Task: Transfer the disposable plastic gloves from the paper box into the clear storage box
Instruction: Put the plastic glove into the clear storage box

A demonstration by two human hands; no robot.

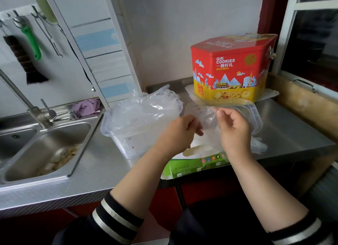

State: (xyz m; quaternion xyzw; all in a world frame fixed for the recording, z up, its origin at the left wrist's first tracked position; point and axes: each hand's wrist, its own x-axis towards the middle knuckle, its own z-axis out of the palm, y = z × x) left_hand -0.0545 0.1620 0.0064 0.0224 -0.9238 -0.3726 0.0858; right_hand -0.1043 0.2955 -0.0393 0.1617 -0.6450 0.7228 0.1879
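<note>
Sleeves: two dark cuffs with pale stripes [113,221], nearest the viewer, pushed up both forearms.
Paper box: one, green and white [193,165], lying at the front edge of the tabletop [285,133] below the hands, its top opening showing pale contents.
Left hand: one [180,133], fingers curled, pinching the left edge of a thin clear glove [208,116].
Right hand: one [235,129], thumb and forefinger closed on the right edge of the same glove, other fingers loosely bent.
Glove in hand: stretched between the two hands above the paper box, just right of the clear storage box [135,133].
Clear storage box: one, left of the hands beside the sink [45,151], already heaped above its rim with loose gloves [146,107]; number cannot be told.
Lid: one clear lid [252,114], behind the right hand.
Loose glove on tabletop: one visible [258,146], right of the paper box.
Cookie tin: one [232,69], at the back.
Step in hand, judged: carrying one glove to the storage box.
Technique, judged: keep both pinches light; carry left over the rim; release low and press the heap down so the film does not spill.
</note>
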